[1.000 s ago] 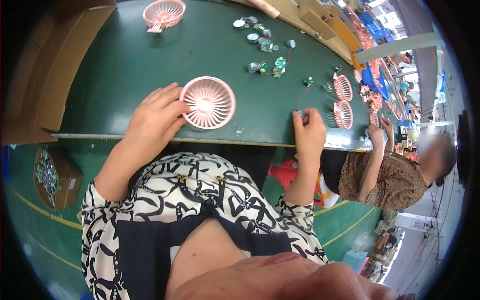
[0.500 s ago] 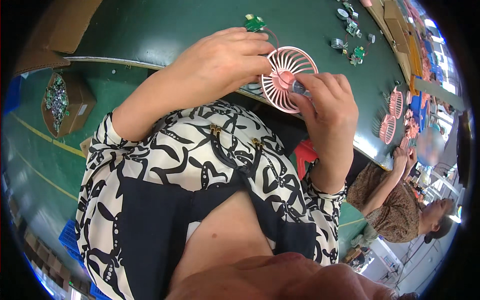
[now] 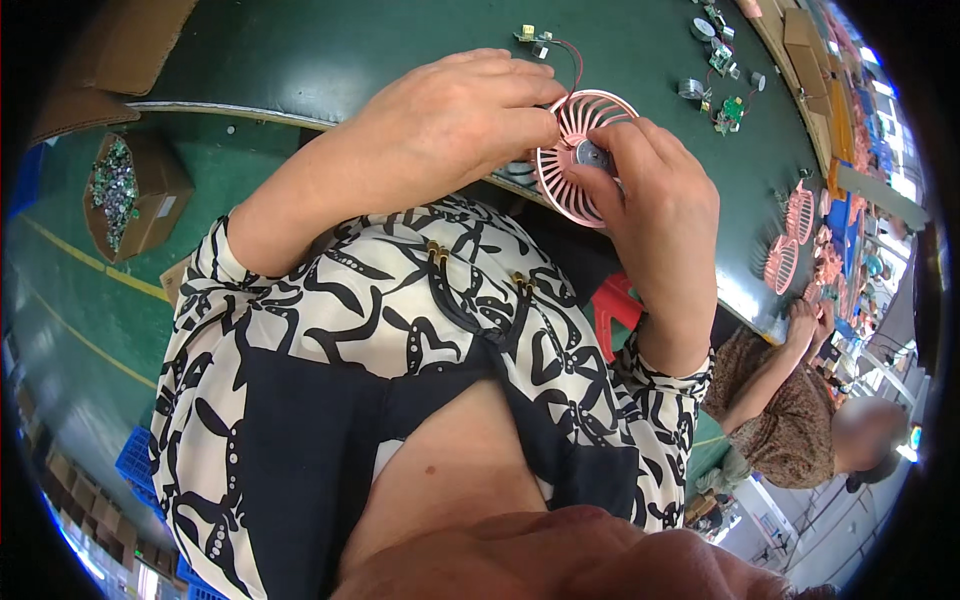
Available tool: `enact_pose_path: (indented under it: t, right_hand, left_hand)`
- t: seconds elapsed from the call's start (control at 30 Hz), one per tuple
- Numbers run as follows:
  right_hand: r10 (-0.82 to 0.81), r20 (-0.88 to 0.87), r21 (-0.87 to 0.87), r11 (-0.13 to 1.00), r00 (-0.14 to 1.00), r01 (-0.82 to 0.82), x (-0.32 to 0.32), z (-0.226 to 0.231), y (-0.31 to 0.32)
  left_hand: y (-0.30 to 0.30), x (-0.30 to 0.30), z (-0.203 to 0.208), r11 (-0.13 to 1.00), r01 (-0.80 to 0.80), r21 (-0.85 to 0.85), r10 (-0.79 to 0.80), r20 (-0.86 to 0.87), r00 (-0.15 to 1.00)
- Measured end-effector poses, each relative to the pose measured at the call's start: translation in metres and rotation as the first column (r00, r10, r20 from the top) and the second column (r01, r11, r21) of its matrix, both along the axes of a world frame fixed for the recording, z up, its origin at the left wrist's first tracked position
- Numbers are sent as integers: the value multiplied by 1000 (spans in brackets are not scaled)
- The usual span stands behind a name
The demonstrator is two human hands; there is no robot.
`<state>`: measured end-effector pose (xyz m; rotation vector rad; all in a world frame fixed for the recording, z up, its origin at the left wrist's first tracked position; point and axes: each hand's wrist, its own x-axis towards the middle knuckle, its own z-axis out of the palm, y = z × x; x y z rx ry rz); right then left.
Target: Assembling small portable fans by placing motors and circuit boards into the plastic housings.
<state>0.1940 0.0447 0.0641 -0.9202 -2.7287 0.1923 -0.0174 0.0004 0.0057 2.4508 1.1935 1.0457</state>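
A round pink fan grille (image 3: 557,180) is held over the near edge of the green table. My left hand (image 3: 478,115) grips its left rim, fingers bent behind it. At the grille's centre sits a small silver motor (image 3: 592,155), pinched between the thumb and fingers of my right hand (image 3: 655,185). Whether the motor is fully seated I cannot tell. Thin red and dark wires (image 3: 577,62) run from the grille to a small green circuit board (image 3: 530,36) on the table beyond my left hand.
More motors with boards (image 3: 722,60) lie at the far right of the table (image 3: 330,60), with pink grilles (image 3: 782,262) nearer a co-worker (image 3: 775,400). A cardboard box (image 3: 150,200) of small parts stands on the floor at left. A red stool (image 3: 615,310) is below the table.
My right hand has brought the motor from a tilted position to face-up in the grille's centre. The grille has tilted and shifted slightly right; the wired board has turned and moved right.
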Motion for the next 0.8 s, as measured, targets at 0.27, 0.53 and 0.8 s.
enact_pose_path:
  t: [0.27, 0.53, 0.8]
  right_hand:
    - [73, -175, -12, 997, 982, -76, 19, -13, -12]
    - [111, -182, 154, 985, 977, -83, 29, -52, -28]
    - [41, -512, 126, 992, 858, 28, 42, -57, -21]
  left_hand:
    - [0, -2, 0, 1000, -12, 7, 12, 8, 1000]
    - [-4, -11, 5, 992, -7, -126, 34, 209, 977]
    - [103, -77, 18, 939, -102, 329, 61, 134, 989]
